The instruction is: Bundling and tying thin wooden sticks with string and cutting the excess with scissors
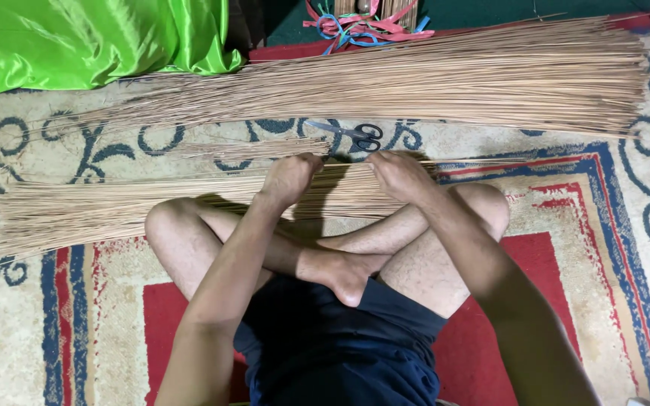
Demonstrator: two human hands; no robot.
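Observation:
I sit cross-legged on a patterned carpet (611, 225). A bundle of thin tan sticks (114, 207) lies across the floor just past my knees, fanning out to the left. My left hand (289, 178) is closed around this bundle near its middle. My right hand (399, 174) grips the same bundle a little to the right, fingers curled over the sticks. A smaller loose tuft of sticks (257, 149) lies just beyond my left hand.
A much larger pile of long sticks (453, 79) stretches across the carpet farther away. Black-handled scissors (355, 134) lie between the two piles. Green shiny cloth (77, 37) sits at top left; red and blue ribbons (362, 26) at top centre.

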